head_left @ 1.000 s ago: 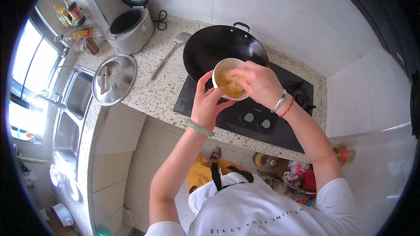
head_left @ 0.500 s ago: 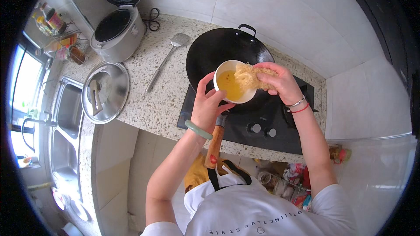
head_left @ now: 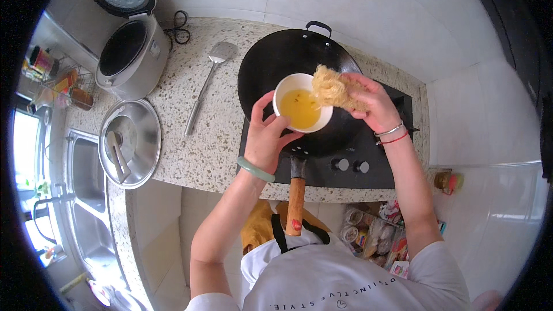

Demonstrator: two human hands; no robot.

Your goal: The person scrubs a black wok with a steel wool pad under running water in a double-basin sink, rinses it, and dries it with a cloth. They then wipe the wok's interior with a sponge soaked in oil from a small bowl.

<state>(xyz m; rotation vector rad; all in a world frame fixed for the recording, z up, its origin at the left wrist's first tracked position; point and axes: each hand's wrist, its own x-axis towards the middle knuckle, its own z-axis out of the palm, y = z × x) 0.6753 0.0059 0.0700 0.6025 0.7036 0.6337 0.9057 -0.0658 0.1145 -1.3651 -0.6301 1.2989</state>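
My left hand (head_left: 266,138) grips a white bowl (head_left: 288,84) by its near left side, thumb at the rim and fingers round the outside. Yellow liquid (head_left: 301,114) with a few dark specks lies in the tilted bowl. In my right hand (head_left: 374,103) is a tan, fibrous loofah scrubber (head_left: 331,87), its loose end at the bowl's right rim. Both are held over a black wok (head_left: 271,55), whose inside is partly hidden by them. The wok's wooden handle (head_left: 296,201) points toward me.
The wok sits on a black glass hob (head_left: 371,179) with two knobs. Left of it on the speckled counter lie a metal spatula (head_left: 207,83), a pan lid (head_left: 147,147) and an open rice cooker (head_left: 138,66). A double sink (head_left: 86,161) is at far left.
The loofah scrubber has lifted from inside the bowl to its right rim, turning upward. The bowl has shifted slightly left. The whole view has turned a little.
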